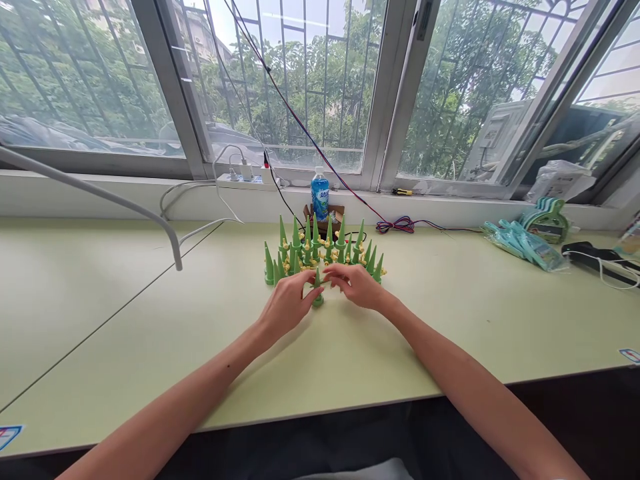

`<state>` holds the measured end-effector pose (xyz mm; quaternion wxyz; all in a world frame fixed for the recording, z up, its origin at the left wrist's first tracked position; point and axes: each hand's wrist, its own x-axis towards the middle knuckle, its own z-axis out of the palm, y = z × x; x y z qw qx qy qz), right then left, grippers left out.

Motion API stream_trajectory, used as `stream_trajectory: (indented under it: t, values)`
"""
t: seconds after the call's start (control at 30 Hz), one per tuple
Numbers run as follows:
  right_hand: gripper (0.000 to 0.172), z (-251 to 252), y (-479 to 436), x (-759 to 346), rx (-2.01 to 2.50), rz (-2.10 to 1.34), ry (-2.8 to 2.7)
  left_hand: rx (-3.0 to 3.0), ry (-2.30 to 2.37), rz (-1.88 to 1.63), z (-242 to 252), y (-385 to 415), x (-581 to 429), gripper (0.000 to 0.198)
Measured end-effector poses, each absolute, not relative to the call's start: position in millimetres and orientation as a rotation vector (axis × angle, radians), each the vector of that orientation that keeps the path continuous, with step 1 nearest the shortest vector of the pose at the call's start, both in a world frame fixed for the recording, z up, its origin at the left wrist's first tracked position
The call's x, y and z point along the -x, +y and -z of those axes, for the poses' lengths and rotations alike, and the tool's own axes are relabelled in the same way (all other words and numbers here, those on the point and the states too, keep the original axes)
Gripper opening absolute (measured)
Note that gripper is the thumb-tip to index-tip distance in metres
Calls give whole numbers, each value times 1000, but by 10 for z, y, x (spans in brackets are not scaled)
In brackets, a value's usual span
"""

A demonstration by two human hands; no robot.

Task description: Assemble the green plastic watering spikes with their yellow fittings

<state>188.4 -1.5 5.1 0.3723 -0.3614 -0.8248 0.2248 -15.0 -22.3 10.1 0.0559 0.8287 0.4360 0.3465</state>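
Observation:
A small green cone-shaped piece (317, 300) with a round base stands upright on the table between my hands. My left hand (289, 301) is closed on it from the left, thumb and fingers around its upper part. My right hand (356, 285) reaches in from the right, its fingertips pinched together beside the cone's tip. Whatever small thing those fingertips hold, if anything, is too small to make out. Just behind both hands stand several similar green cones (283, 233) in a cluster, many with small yellow pieces (385, 272) around them.
A blue-liquid bottle (320, 195) and a brown box (341, 212) are behind the cones. Coiled cable (396, 225) lies to their right. Packaged teal items (525, 243) rest at the far right. A grey tube (125, 200) slants over the left. The pale green table (350, 380) ends near my body.

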Motion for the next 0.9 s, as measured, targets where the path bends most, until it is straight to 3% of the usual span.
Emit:
stream_trajectory:
  t: [0.13,0.27,0.53,0.9]
  values:
    - [21,-121,58,-2048,1084,-243,-2003,-2478,1347,-1020,-105,-235,136,14]
    - [22,-154,111,-2186,1184,-132,-2069,-2448,1330,-1046,-98,-231,139,15]
    - [7,-113,74,-2211,1400,-204,-2319,-2436,1341,-1029,-80,-222,151,15]
    - [15,-72,55,-2085,1357,-282,-2415,-2509,1392,-925,-85,-224,151,14]
